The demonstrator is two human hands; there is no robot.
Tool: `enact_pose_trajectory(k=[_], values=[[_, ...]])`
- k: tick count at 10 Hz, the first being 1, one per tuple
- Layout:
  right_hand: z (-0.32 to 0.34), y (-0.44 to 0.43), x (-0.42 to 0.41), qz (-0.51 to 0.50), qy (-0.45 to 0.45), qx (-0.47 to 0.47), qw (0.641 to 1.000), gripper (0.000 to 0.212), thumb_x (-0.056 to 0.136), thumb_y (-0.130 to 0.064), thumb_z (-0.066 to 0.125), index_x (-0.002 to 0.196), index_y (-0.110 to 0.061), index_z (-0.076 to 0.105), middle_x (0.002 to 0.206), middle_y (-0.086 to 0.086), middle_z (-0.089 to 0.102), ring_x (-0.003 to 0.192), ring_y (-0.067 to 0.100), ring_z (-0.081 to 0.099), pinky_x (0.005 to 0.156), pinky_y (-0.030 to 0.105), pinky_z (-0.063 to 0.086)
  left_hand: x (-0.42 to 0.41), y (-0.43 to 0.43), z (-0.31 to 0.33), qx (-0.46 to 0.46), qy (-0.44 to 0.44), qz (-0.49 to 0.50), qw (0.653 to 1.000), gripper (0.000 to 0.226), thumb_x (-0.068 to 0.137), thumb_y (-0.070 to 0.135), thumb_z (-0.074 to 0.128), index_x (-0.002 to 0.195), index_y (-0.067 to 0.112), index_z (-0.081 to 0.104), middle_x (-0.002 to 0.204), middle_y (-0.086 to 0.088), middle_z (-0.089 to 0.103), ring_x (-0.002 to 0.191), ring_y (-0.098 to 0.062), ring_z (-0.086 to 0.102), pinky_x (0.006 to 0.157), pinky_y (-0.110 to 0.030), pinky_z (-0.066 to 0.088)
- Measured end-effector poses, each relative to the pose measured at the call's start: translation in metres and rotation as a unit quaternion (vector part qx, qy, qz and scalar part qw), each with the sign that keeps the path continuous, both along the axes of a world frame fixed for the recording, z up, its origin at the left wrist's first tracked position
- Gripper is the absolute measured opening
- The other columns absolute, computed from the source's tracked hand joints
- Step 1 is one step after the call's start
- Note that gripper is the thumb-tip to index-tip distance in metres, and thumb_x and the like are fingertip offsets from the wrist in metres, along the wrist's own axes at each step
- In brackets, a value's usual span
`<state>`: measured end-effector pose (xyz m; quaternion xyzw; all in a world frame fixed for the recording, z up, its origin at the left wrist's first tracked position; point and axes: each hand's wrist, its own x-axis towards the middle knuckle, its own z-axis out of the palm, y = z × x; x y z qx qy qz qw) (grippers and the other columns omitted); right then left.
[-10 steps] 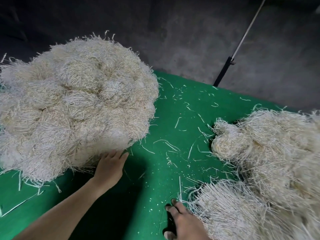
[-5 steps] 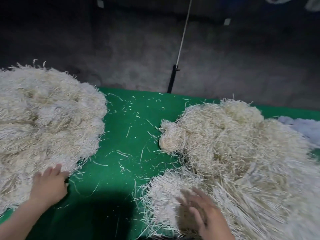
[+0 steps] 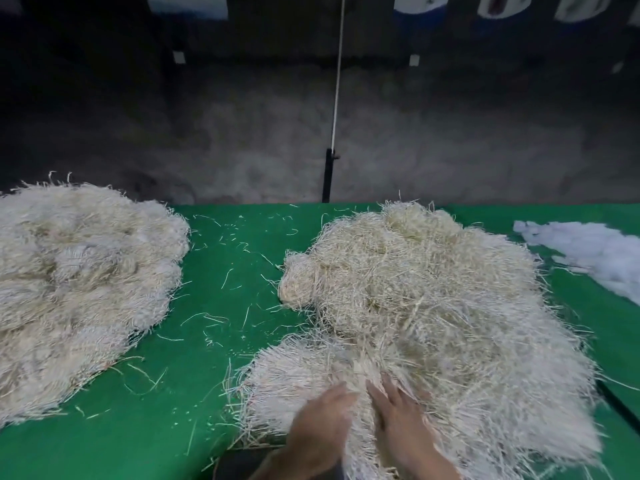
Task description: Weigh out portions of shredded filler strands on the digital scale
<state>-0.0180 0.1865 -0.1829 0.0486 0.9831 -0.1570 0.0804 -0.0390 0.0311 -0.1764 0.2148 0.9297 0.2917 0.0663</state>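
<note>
the step in hand looks like gathering a portion. on the green surface (image 3: pixel 225 271), left hand (image 3: pixel 322 424) and right hand (image 3: pixel 405 420) lie side by side on the near edge of the right heap of filler strands (image 3: pixel 433 306), fingers straight, gripping nothing. next they must close round a tuft and lift. the scale is not plainly visible.

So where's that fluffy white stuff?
In the head view, the fluffy white wad lies at the far right edge of the green table, just beyond the right-hand strand pile.
</note>
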Motion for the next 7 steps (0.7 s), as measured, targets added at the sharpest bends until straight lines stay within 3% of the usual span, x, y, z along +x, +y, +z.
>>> enact_pose_trajectory(k=[1,2,3,4,5,6,7], values=[[0.014,0.01,0.006,0.039,0.047,-0.038,0.997,0.052,0.098,-0.015,0.036,0.147,-0.028,0.029,0.159,0.001,0.002,0.145,0.02,0.016,0.117,0.034,0.013,-0.001,0.042,-0.007,-0.095,-0.02,-0.017,0.995,0.065,0.095,0.006,0.028,0.149,0.036,0.007,0.158,0.012,0.001,0.145,-0.008,0.004,0.118,-0.046,0.004],[0.03,0.025,0.022,0.068,0.15,-0.067,0.984,0.038,0.094,-0.026,0.049,0.132,-0.026,0.053,0.153,-0.006,0.015,0.14,0.018,0.03,0.114,0.028,0.021,-0.021,0.051,-0.007,-0.192,-0.058,-0.037,0.979,0.058,0.099,0.022,0.026,0.15,0.032,0.0,0.159,0.003,-0.007,0.146,-0.015,-0.003,0.118,-0.049,0.001],[0.036,0.04,0.037,0.118,0.258,0.07,0.956,0.046,0.054,-0.044,0.081,0.096,-0.033,0.068,0.149,0.0,0.028,0.145,0.025,0.016,0.115,0.039,0.017,-0.043,0.052,-0.003,-0.254,-0.05,-0.009,0.966,0.059,0.101,0.028,0.03,0.151,0.029,-0.002,0.158,0.003,-0.011,0.146,-0.018,-0.008,0.117,-0.046,-0.004],[0.034,0.06,0.037,0.079,0.132,0.132,0.979,0.07,0.055,-0.034,0.085,0.12,-0.041,0.061,0.154,0.015,0.011,0.136,0.04,-0.027,0.11,0.051,-0.012,-0.046,0.06,0.003,-0.267,-0.04,0.009,0.963,0.057,0.102,0.029,0.031,0.151,0.027,0.002,0.159,0.002,-0.009,0.146,-0.02,-0.007,0.117,-0.046,-0.004],[0.029,0.084,0.024,0.057,-0.007,0.128,0.99,0.071,0.094,-0.006,0.042,0.148,-0.043,0.014,0.156,0.006,-0.02,0.138,0.04,-0.024,0.112,0.058,-0.007,-0.032,0.058,0.012,-0.242,-0.044,0.019,0.969,0.057,0.101,0.03,0.034,0.151,0.03,0.006,0.159,0.003,-0.002,0.146,-0.021,-0.001,0.118,-0.045,0.0],[0.028,0.091,0.013,0.077,-0.022,0.105,0.991,0.07,0.094,-0.003,0.038,0.148,-0.042,0.014,0.158,0.005,-0.015,0.145,0.033,0.009,0.115,0.054,0.006,-0.018,0.04,0.032,-0.186,-0.039,0.036,0.981,0.052,0.098,0.032,0.04,0.147,0.033,0.025,0.157,0.004,0.019,0.143,-0.019,0.02,0.116,-0.038,0.017],[0.036,0.09,0.01,0.077,-0.031,0.065,0.994,0.068,0.091,-0.005,0.042,0.147,-0.038,0.022,0.159,0.002,-0.011,0.144,0.031,0.015,0.115,0.053,0.013,0.0,0.02,0.056,-0.09,-0.028,0.063,0.994,0.038,0.096,0.033,0.046,0.134,0.033,0.049,0.144,0.012,0.041,0.129,-0.008,0.042,0.108,-0.025,0.03]])
